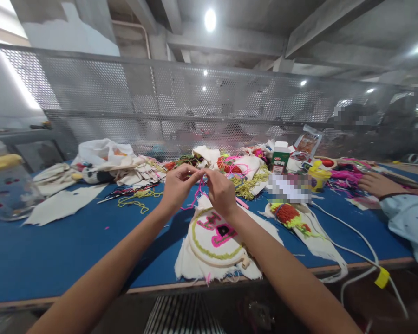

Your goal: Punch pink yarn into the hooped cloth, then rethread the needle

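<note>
My left hand (181, 185) and my right hand (219, 188) meet at the fingertips above the table, both pinched closed. Pink yarn (196, 197) hangs from between the fingertips down toward the blue tabletop; anything smaller in the pinch is hidden. Below my right wrist lies a round embroidery hoop (212, 263) with white cloth stretched in it. The cloth bears an olive-green yarn ring and pink, green and black stitched shapes. Its frayed edges spread around the hoop, and my right forearm covers part of the right side.
Yarn heaps and cloth scraps (135, 169) line the back, before a perforated metal screen (195, 106). A clear bottle (10, 185) stands left. Right are a green-and-white box (280, 157), yellow container (318, 176), white cable (355, 225) and another person's hand (378, 184) by pink yarn.
</note>
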The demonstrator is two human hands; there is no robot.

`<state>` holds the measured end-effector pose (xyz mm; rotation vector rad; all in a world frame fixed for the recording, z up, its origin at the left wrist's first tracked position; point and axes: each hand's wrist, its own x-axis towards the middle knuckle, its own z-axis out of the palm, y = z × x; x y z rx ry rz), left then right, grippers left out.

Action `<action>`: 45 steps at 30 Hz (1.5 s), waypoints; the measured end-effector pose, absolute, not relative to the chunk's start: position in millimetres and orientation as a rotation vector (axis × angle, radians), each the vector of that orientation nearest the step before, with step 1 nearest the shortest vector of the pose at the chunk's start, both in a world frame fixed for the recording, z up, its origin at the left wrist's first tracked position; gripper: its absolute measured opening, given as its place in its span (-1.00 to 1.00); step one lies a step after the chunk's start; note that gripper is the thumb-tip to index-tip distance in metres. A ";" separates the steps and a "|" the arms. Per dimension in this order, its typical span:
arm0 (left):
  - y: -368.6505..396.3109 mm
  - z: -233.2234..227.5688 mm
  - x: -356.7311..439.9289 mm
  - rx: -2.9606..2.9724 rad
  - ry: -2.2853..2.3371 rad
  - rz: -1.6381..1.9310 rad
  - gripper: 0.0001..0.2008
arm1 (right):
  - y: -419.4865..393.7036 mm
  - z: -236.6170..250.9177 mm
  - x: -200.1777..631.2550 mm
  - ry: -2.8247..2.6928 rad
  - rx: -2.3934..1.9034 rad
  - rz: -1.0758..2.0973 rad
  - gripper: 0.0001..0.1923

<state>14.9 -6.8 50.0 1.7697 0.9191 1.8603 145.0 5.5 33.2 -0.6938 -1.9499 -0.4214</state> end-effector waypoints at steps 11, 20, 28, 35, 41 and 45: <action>0.4 37.9 17.9 1.684 0.869 1.882 -0.86 | 1.7 31.5 139.4 -1.857 -0.899 -0.341 -0.75; -5.2 40.9 25.6 1.480 0.798 1.829 -0.84 | 0.0 31.1 137.2 -1.845 -0.932 -0.252 -0.75; -6.3 41.9 24.8 1.408 0.829 1.874 -0.88 | -0.9 30.9 136.7 -1.870 -0.919 -0.211 -0.76; -3.3 44.3 21.2 1.392 0.905 1.921 -0.88 | -0.6 30.8 136.2 -1.840 -0.912 -0.188 -0.76; 3.6 41.1 17.7 1.393 1.033 1.887 -0.85 | -1.0 29.7 136.3 -1.861 -0.923 -0.286 -0.73; 11.2 36.2 11.0 1.452 1.116 1.814 -0.83 | 4.8 30.6 139.6 -1.934 -0.987 -0.376 -0.72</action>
